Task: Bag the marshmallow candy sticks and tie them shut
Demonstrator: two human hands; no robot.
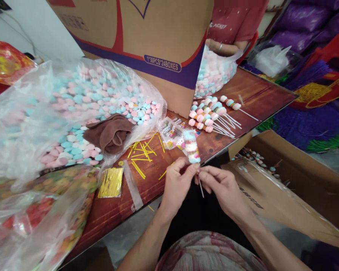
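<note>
In the head view, a wrapped marshmallow skewer [191, 147] with pink, white and blue pieces stands tilted above the table's front edge. My left hand [179, 182] is closed round its lower end, thumb and forefinger pinching the neck of the clear wrapper. The thin white stick [201, 188] pokes out below. My right hand [222, 188] is closed in a pinch right at that neck, touching the left fingertips; what lies between its fingers is too small to make out. Loose yellow twist ties [142, 152] and printed clear wrappers [171, 131] lie just beyond.
Unwrapped marshmallow skewers [207, 113] are piled at the right. A big bag of marshmallows [81, 90], a brown cloth [110, 133] and a twist-tie pack [110, 182] lie left. A tall carton [158, 37] blocks the back; a person [234, 30] sits beyond. An open box [285, 188] holds skewers.
</note>
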